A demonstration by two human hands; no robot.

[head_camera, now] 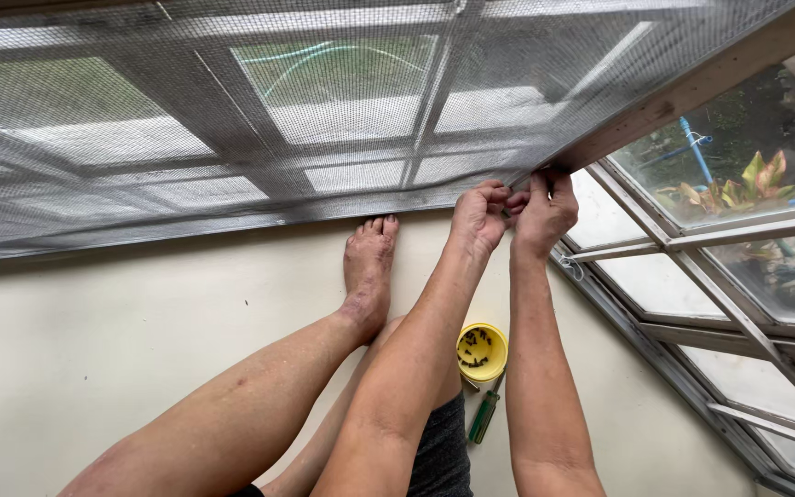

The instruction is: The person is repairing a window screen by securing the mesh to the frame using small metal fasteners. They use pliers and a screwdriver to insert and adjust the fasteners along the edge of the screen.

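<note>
Grey mesh screen, stretched across a wooden frame that leans over the window, is pinched at its lower corner by both hands. Its edge is gripped by the left hand and the right hand, held close together with fingers curled. A yellow bowl of small dark pieces and a green-handled screwdriver are seen on the floor between the forearms.
</note>
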